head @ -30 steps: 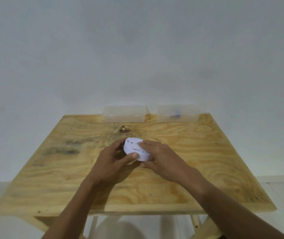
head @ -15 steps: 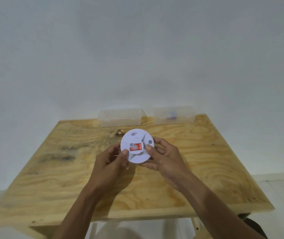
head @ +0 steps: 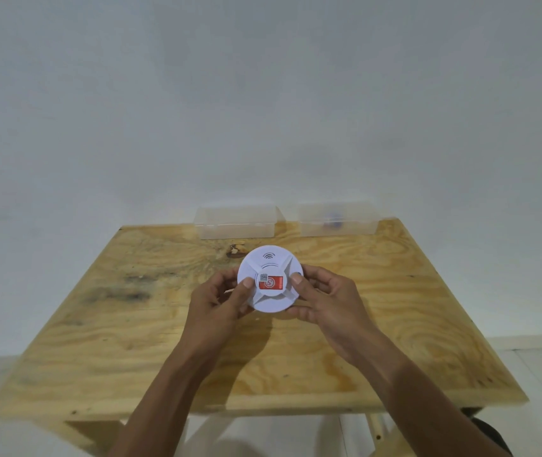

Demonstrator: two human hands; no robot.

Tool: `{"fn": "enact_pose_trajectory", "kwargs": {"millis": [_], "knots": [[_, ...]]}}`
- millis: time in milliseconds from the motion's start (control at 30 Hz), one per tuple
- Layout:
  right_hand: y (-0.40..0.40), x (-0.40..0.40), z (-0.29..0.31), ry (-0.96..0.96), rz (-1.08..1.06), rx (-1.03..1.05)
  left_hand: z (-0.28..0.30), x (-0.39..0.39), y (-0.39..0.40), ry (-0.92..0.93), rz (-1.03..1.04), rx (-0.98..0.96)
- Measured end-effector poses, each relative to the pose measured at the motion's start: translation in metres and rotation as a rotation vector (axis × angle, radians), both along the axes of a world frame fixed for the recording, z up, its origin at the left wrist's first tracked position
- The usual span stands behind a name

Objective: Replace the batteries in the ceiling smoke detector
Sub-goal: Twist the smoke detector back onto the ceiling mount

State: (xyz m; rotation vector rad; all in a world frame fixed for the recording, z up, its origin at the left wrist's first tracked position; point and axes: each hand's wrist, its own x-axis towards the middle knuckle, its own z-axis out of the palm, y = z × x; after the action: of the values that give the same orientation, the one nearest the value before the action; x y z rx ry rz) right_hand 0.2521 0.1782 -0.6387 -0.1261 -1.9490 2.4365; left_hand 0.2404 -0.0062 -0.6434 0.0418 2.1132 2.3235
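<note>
Turned since a second ago, when its plain underside and rim showed between the hands, the smoke detector (head: 270, 278) now faces the camera with its front, much as it did half a second ago, though a little more squarely. Both forearms reach in from the bottom edge and meet over the middle of the counter (head: 427, 341). Closed on the detector's left rim is the left hand (head: 220, 300), its thumb lying across the white face beside the red sticker (head: 271, 282) and its fingers curled behind. On the opposite rim the right hand (head: 324, 300) is clamped likewise, thumb tip on the face near a small dark dot, fingers wrapped around the back. So held, the detector is raised off the wood and tilted toward the viewer, with a sound-wave mark near its top edge. Its back is hidden, as are the fingertips behind it, and the small print and code on the sticker are too fine to read. Farther off, at the counter's rear edge against the wall, stand two clear plastic boxes: the left box (head: 236, 222) looks bare inside, while the right box (head: 338, 219) holds something small and bluish, too blurred to identify.
</note>
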Motion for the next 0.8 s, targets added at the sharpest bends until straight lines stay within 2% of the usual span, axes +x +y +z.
{"fn": "enact_pose_trajectory", "kwargs": {"millis": [367,800], "knots": [[0.005,-0.004,0.006,-0.038,-0.056,-0.014,0.007,-0.003,0.011,0.010,0.007,0.061],[0.010,-0.008,0.013,-0.058,-0.082,-0.045,0.013,-0.003,0.021,0.034,0.024,0.032]]}}
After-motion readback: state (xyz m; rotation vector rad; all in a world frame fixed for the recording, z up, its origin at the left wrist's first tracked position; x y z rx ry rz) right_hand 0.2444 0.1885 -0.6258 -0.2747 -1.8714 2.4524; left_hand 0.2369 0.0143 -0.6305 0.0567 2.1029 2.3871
